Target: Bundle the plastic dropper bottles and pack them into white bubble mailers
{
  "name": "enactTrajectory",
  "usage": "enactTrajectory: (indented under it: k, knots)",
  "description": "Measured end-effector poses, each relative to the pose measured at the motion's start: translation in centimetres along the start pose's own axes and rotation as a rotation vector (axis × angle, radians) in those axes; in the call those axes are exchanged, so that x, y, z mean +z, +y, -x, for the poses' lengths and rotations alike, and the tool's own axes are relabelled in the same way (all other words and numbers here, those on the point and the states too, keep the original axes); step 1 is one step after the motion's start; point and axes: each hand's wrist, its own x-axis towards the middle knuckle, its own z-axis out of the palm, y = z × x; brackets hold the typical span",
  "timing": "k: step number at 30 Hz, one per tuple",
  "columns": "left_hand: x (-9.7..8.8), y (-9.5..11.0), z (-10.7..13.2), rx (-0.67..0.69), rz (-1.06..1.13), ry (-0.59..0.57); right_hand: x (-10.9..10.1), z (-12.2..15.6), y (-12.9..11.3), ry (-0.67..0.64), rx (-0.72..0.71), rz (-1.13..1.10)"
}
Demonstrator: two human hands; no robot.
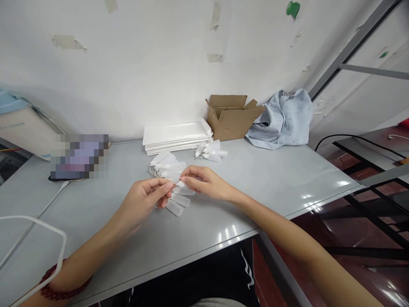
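Note:
My left hand (147,197) is closed in a pinch, thumb against forefinger, over the table. Facing it, my right hand (206,181) pinches too, its fingertips a short way to the right of the left ones. A thin pale cord seems to run between the two pinches, though the fingers hide most of it. Several small translucent white plastic tubes (180,200) fan out just below and beside the fingertips. Behind my hands lies a pile of similar tubes (164,160) with white cords at its left side. A smaller cluster of tubes (213,150) rests farther back on the right.
Flat white boxes (175,135) are stacked against the wall, beside an open cardboard box (234,121) and a light blue cloth bag (283,121). On the left of the grey table (255,179) stands a blurred-out phone (81,157) with a white cable (41,215).

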Motion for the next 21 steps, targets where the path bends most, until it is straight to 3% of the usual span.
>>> enactTrajectory:
  k: [21]
  knots:
    - [0.31,0.68,0.63,0.052,-0.204,-0.013,0.56,0.33,-0.15,-0.023,0.017,0.036]
